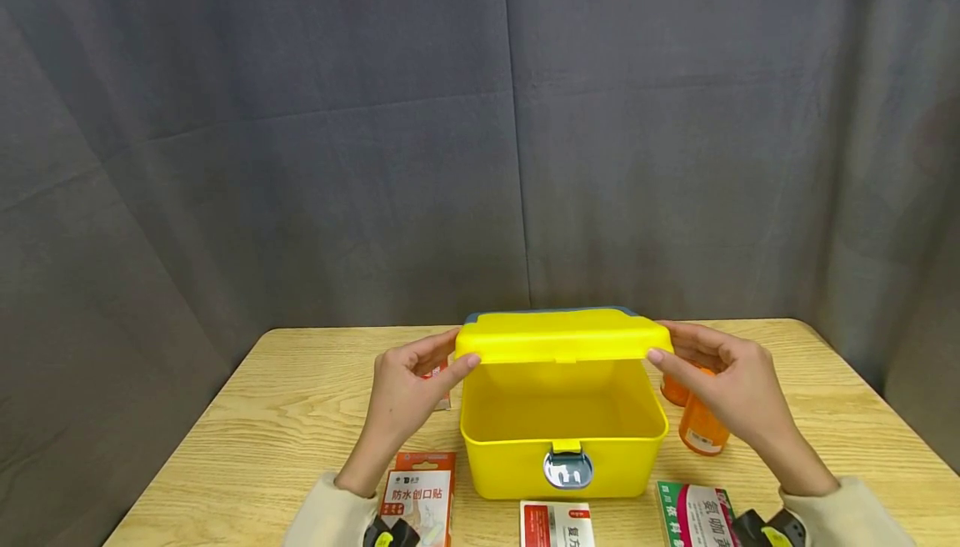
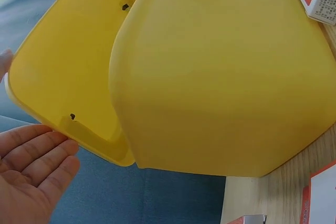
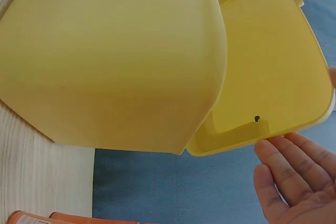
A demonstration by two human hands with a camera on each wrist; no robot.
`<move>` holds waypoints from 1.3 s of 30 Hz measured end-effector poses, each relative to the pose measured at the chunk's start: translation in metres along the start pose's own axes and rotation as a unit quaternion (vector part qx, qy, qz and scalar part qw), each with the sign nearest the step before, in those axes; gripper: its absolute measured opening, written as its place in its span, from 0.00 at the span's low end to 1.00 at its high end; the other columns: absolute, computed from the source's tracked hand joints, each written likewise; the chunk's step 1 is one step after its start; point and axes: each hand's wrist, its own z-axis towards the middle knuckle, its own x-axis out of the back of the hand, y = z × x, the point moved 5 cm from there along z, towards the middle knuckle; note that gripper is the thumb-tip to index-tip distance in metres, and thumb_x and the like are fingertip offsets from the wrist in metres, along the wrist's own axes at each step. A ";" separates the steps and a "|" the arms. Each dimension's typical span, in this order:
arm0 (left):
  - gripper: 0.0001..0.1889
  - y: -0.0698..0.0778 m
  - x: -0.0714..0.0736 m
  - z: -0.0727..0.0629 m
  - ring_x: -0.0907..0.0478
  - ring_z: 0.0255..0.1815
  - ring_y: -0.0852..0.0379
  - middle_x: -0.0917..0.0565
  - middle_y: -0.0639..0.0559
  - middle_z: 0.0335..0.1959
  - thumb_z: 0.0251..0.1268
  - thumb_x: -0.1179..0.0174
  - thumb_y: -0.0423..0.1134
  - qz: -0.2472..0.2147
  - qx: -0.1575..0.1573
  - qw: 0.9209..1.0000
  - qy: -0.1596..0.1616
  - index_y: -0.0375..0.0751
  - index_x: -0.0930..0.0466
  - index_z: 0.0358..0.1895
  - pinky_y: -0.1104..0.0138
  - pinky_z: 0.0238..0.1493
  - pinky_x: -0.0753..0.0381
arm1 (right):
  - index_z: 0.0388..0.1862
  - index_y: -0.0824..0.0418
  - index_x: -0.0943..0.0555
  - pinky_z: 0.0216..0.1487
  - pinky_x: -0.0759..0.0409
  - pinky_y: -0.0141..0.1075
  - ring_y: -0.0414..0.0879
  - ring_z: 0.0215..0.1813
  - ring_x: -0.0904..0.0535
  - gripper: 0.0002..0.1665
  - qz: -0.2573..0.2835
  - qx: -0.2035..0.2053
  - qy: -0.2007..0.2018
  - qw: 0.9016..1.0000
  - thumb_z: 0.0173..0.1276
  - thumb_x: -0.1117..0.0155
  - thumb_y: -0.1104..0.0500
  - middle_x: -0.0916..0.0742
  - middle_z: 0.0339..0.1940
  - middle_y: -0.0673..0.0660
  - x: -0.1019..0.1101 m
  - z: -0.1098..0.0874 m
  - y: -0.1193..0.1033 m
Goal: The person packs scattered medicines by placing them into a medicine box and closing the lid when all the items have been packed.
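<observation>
A yellow plastic storage box [image 1: 495,465] stands on the table with its hinged lid [image 1: 562,338] raised and tilted over the back. My left hand [image 1: 408,380] holds the lid's left front corner, thumb at the front edge and fingers along the side. At the opposite corner my right hand [image 1: 738,380] holds the lid in the same way. The left wrist view shows the lid's inner face [image 2: 68,61] beside the left fingers; in the right wrist view the right fingertips [image 3: 270,148] meet its rim. A metal-faced latch [image 1: 567,470] sits on the box front.
A bandage box [image 1: 420,489] lies front left, a red and white medicine box [image 1: 557,524] in front, and a green and white one [image 1: 697,514] front right. Orange bottles [image 1: 703,426] stand to the right. Another small carton [image 1: 442,401] is partly hidden behind the left hand.
</observation>
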 end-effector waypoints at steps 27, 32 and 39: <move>0.24 0.007 0.002 0.017 0.16 0.45 0.52 0.14 0.46 0.46 0.58 0.30 0.50 0.025 0.009 1.000 0.012 0.36 0.16 0.52 0.64 0.45 0.18 | 0.60 0.70 0.23 0.41 0.21 0.23 0.58 0.52 0.18 0.33 -0.020 -0.055 -0.008 0.998 0.67 0.34 0.47 0.17 0.53 0.65 0.007 0.014 -0.003; 0.24 0.007 0.001 0.020 0.16 0.44 0.53 0.14 0.47 0.45 0.58 0.31 0.50 0.017 0.004 1.000 0.011 0.36 0.16 0.52 0.65 0.45 0.18 | 0.59 0.69 0.22 0.41 0.22 0.22 0.58 0.51 0.18 0.32 -0.026 -0.048 0.000 0.998 0.67 0.34 0.46 0.16 0.53 0.65 0.008 0.016 -0.005; 0.25 0.011 0.000 0.024 0.15 0.42 0.57 0.13 0.51 0.42 0.57 0.31 0.52 0.021 -0.007 1.000 0.012 0.36 0.15 0.51 0.66 0.43 0.17 | 0.59 0.69 0.22 0.40 0.22 0.22 0.59 0.51 0.18 0.33 -0.036 -0.048 0.000 0.998 0.67 0.35 0.45 0.16 0.53 0.65 0.009 0.020 -0.007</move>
